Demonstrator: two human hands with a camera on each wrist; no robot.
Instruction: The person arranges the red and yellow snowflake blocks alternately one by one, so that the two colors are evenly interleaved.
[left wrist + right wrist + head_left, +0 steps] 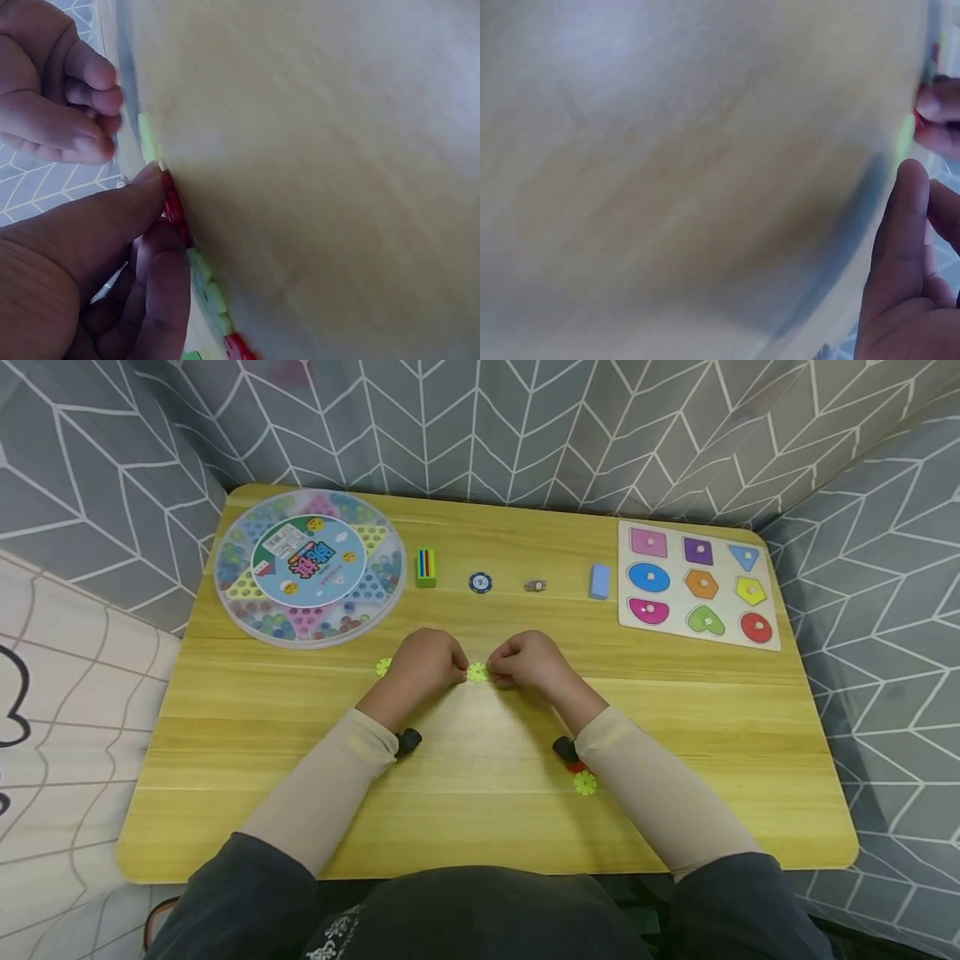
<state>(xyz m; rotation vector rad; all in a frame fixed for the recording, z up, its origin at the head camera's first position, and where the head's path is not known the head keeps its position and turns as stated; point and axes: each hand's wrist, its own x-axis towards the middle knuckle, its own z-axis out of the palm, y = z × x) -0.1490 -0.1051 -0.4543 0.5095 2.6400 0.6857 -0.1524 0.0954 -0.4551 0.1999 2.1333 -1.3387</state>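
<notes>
Yellow-green gear disc (477,672): small, round, toothed at its rim, with a pale hub at its centre; it lies on the wooden table (480,827) near mid-table, between my two hands. My left hand (423,664) has its fingers curled in, fingertips meeting the disc's left edge. My right hand (528,662) is curled likewise and pinches the right edge. In the left wrist view the thumb (112,217) presses on a row of red and green pieces (191,255) seen edge-on, blurred; I cannot tell how many. A second disc of the same colour (383,667) peeks out just left of my left hand. A third (585,783) lies beside my right sleeve, touching a red piece (574,767). Along the far side: a round marble game box (309,567), a striped green block (425,567), a blue chip (480,582), a blue eraser-like block (599,582), and a shape puzzle board (697,583).
</notes>
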